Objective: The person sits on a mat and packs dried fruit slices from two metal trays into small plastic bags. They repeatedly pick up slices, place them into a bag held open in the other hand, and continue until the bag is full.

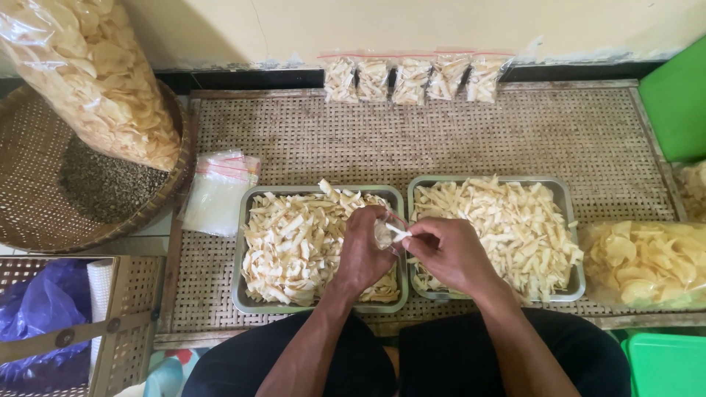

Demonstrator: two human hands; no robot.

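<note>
I count two metal trays (250,294) of pale chip strips, five filled bags (412,79) lined up at the wall, and one stack of empty bags (217,192). Left hand (362,254) is curled shut around a small clear bag (385,234), half full and crinkled. Right hand (448,254) pinches one chip strip (398,232) at its mouth. The bag sits between both hands, above the gap between the trays.
</note>
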